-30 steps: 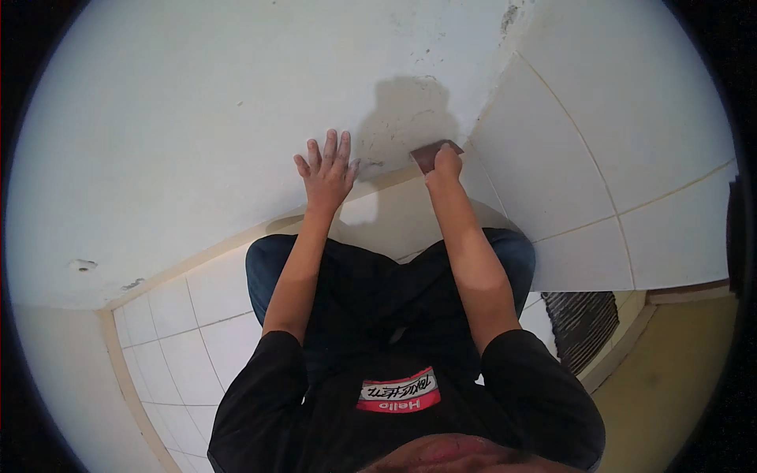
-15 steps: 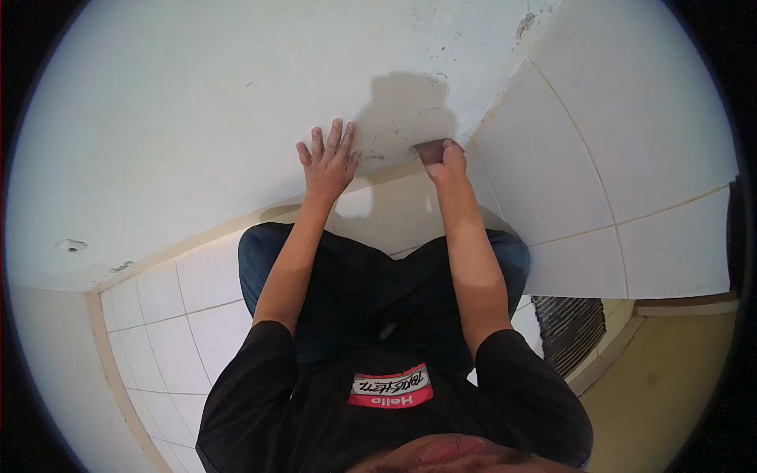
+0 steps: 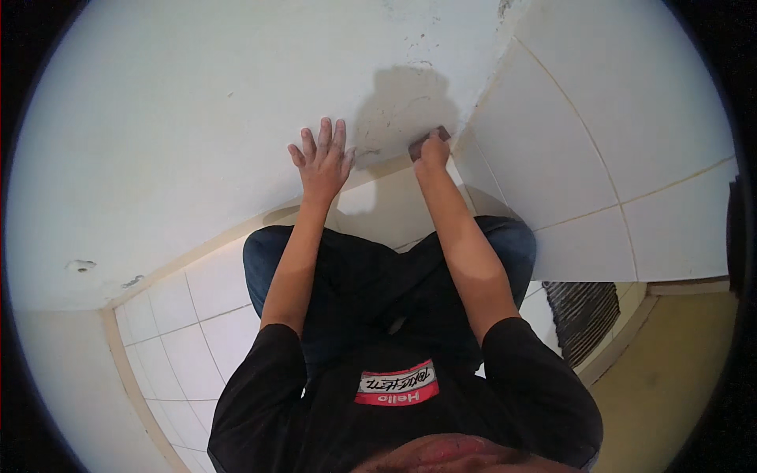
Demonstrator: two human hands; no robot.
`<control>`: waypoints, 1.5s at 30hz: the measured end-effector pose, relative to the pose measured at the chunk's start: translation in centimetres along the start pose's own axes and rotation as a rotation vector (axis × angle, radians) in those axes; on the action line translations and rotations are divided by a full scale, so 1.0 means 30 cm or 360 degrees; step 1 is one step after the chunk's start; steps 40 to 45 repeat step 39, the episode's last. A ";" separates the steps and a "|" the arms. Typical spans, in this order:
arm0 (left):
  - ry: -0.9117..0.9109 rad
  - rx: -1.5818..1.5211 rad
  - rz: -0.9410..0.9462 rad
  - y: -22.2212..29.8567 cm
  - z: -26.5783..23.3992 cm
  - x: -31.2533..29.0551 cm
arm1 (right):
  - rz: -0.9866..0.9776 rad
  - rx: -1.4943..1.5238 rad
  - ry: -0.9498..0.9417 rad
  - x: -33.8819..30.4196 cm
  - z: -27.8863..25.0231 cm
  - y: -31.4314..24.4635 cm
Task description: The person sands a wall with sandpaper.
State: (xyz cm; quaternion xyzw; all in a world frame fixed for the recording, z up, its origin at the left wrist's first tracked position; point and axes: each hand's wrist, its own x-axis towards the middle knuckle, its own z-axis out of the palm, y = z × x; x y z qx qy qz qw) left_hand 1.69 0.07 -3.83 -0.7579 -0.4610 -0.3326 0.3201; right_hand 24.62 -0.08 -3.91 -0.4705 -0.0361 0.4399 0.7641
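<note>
My left hand (image 3: 322, 167) lies flat on the white wall (image 3: 197, 134), fingers spread, with nothing in it. To its right, low on the same wall near the corner, my right hand (image 3: 432, 154) grips a small reddish-brown piece of sandpaper (image 3: 416, 148) and presses it against the surface. Part of the sandpaper is hidden under the fingers. Scuff marks and rough patches show on the wall between and above the hands, where the shadow (image 3: 402, 98) of my head falls.
A tiled wall (image 3: 544, 142) meets the white wall at the right. White floor tiles (image 3: 189, 299) surround my folded legs (image 3: 363, 276). A dark striped mat (image 3: 582, 315) lies behind at the right. At the far left the white wall has a small hole (image 3: 80, 266).
My right hand has shifted a little left with the sandpaper, which now sits at a different tilt. My left hand stays spread on the wall. The whole view has turned slightly.
</note>
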 end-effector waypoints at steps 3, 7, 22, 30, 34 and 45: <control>-0.0027 0.0002 -0.0070 -0.041 -0.016 -0.045 | -0.0138 -0.0286 -0.0065 -0.213 0.105 0.013; 0.0034 -0.0057 -0.0046 -0.008 -0.018 -0.003 | -0.0307 -0.0104 0.0032 -0.146 0.082 0.018; -0.0024 -0.0060 -0.0056 -0.015 -0.001 -0.027 | -0.0276 -0.0539 -0.0114 -0.170 0.026 0.090; 0.0008 -0.0025 -0.0028 -0.008 -0.007 -0.013 | -0.0138 -0.0061 0.0244 -0.102 0.007 -0.037; 0.0006 -0.0025 -0.0033 0.001 -0.010 0.000 | 0.0015 0.0016 0.0217 0.009 -0.042 -0.014; -0.0034 0.0046 0.0031 -0.033 -0.005 -0.030 | -0.0179 -0.0083 -0.0040 -0.027 -0.006 0.073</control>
